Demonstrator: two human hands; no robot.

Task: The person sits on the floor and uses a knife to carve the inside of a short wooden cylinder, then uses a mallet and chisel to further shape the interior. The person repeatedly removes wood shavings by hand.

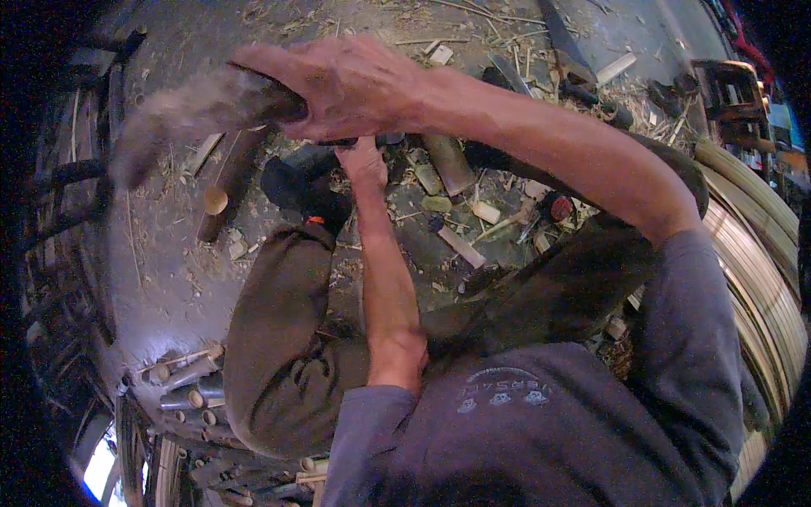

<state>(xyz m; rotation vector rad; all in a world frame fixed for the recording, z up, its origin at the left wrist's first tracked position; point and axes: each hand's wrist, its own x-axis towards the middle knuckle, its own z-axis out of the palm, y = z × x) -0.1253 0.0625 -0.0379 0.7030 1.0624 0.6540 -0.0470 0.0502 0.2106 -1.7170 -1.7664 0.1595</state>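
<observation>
My right arm reaches across from the right. At its end my right hand (351, 84) is closed round a thick grey-brown wooden piece (198, 106), club-like and badly smeared by motion, that sticks out to the left. My left hand (365, 160) is just below it, its fingers closed; the right hand hides most of them. A dark edge shows beside the left fingers, but I cannot make out what it belongs to. Near the left hand lie a short brown bamboo piece (449, 165) and a small yellowish block (428, 179).
Shavings and offcuts litter the floor round my bent legs. A brown pole with a pale cut end (216, 201) lies left of my dark shoe (296, 182). A saw blade (564, 38) lies at the far right. Bundled strips (760, 270) curve along the right; cut bamboo tubes (194, 395) lie lower left.
</observation>
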